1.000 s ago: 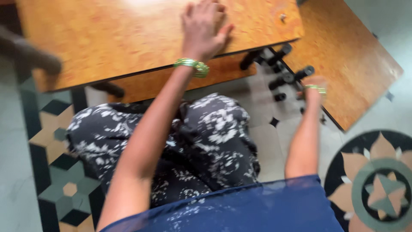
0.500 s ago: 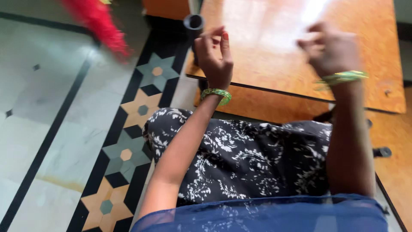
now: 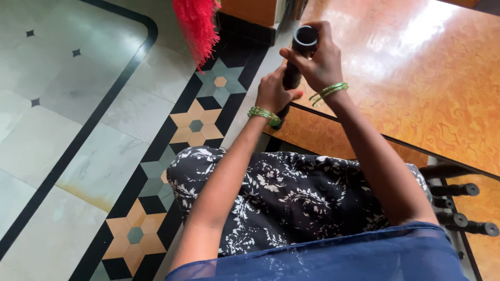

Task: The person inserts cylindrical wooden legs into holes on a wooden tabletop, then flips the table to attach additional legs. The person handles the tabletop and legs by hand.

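1. Presently, both hands are closed on one black cylindrical leg (image 3: 295, 62), which stands at the near-left corner of the glossy orange wooden board (image 3: 416, 88).
2. Right hand (image 3: 317, 62): wrapped round the upper part of the leg, just under its open round end, fingers curled fully about it. Green bangles sit on that wrist.
3. Left hand (image 3: 273, 93): clasped round the lower part of the same leg, directly beneath the right hand and touching it. This wrist also carries green bangles.
4. Key relation: the leg's long axis runs roughly upright, tilted a little, with its hollow top towards the camera and its lower end down at the board's edge, hidden behind the left hand. The hands are stacked along that axis, right above, left below. Neither is nearer in reach; both already grip it.
5. Whether the lower end is seated in the board cannot be told.
6. Surroundings: several more black legs (image 3: 458, 208) lie on the floor to the right, well apart from the hands, beside a second orange panel. A red fringed duster (image 3: 198, 26) hangs over the patterned tile floor (image 3: 78, 130) to the upper left.
7. Black-and-white patterned clothing and a blue cloth fill the near foreground.
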